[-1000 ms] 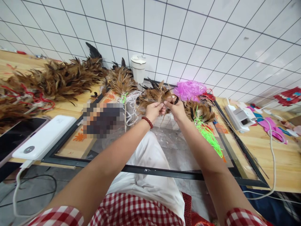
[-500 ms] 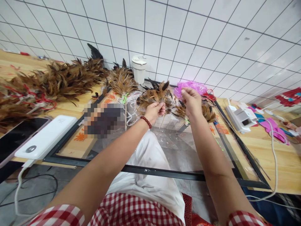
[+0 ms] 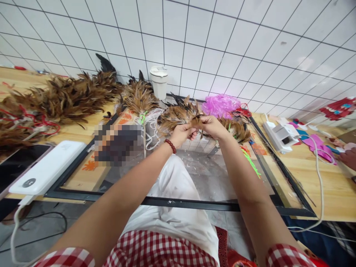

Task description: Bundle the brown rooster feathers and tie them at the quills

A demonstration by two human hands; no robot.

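Note:
My left hand [image 3: 182, 135], with a red bead bracelet [image 3: 170, 145] at its wrist, is closed in a pinch at the base of a brown feather bundle [image 3: 175, 116]. Close against it, my right hand [image 3: 213, 127] pinches a brown feather [image 3: 196, 121]; the fingertips of both hands nearly meet there. What lies inside the left fingers is mostly hidden. Behind the right hand sits a crumpled pink plastic bag [image 3: 221, 105]. A second feather bundle [image 3: 238, 130] lies right of it, partly covered by my forearm. Left of my hands, another feather bundle [image 3: 140, 96] has a green tie and a stick handle.
A black-framed glass panel [image 3: 191, 205] spans the work area before me. A long pile of feathers [image 3: 69, 94], a white power bank [image 3: 47, 167] and a phone [image 3: 22, 163] are at left. A white cup [image 3: 159, 83] stands by the tiled wall. Chargers [image 3: 280, 135] and another person's hand [image 3: 347, 158] are at right.
My right hand has moved left and down from the pink bag to meet my left hand, where a brown feather now shows between the fingers. The view has shifted slightly.

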